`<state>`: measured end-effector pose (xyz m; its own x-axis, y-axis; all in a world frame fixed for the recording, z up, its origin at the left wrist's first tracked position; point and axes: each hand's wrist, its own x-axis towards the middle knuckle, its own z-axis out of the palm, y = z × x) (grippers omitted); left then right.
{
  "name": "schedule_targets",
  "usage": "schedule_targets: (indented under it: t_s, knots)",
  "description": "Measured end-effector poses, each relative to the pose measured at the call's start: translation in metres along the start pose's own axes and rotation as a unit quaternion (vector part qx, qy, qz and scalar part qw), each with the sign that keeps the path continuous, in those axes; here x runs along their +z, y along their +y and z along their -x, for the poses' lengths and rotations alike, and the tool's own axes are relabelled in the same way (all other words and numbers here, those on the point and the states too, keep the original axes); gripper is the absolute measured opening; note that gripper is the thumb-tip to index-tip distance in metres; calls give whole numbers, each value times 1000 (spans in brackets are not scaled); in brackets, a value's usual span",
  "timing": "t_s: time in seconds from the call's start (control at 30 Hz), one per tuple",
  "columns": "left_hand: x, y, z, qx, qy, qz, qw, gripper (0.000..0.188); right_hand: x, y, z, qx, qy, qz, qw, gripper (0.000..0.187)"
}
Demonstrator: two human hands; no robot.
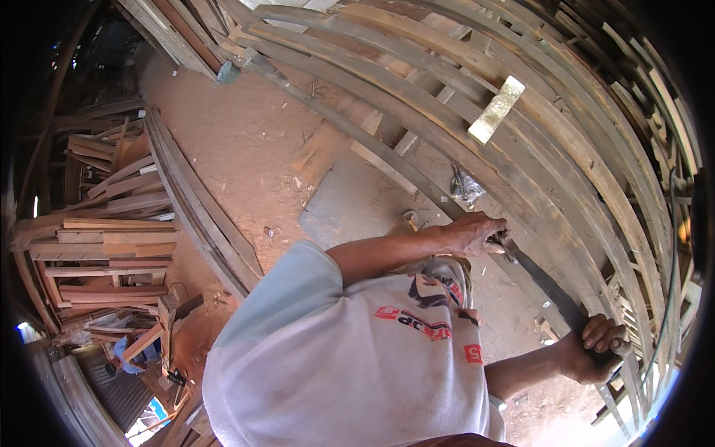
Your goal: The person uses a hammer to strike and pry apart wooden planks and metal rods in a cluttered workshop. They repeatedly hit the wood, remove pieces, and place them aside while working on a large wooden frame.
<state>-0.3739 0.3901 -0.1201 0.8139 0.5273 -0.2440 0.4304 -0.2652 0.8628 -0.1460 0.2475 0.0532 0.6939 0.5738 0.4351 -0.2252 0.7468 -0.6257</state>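
My left hand (pixel 473 234) is closed around the near-left end of a long dark bar-like tool (pixel 550 287), whose exact kind I cannot make out. At its other end, my right hand (pixel 596 349) is wrapped in a fist. The tool slants between the hands, over or against the closest of the long curved wooden beams (pixel 417 195). A pale rectangular wood block (pixel 497 110) lies across the beams beyond my hands.
Stacked boards (pixel 112 246) fill the left side, beside long curved planks (pixel 197 201) on the reddish dirt floor (pixel 223 141). A grey sheet (pixel 346 201) and a clear plastic bag (pixel 466 186) lie near the beams. More timber (pixel 655 89) is piled at far right.
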Motion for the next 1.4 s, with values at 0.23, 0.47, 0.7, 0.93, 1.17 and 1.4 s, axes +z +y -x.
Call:
schedule_targets:
  t_s: [0.23,0.47,0.7,0.93,1.17,1.4]
  knots:
    - [-10,-3,14,39,104,-41,993,67,6,5,7,50,-114,21,992,28]
    - [-159,-73,94,-27,71,-313,947,103,31,23,18,51,-161,80,982,40]
    - [-245,-154,100,-69,-67,-384,918,83,81,34,76,-34,-5,276,961,46]
    - [-250,-141,80,-85,-164,-389,902,69,121,-2,97,-42,66,328,941,49]
    - [-157,-115,79,-47,-113,-357,926,89,77,-7,144,98,159,518,835,25]
    - [-49,-96,60,73,30,-364,928,87,56,18,142,106,132,415,894,31]
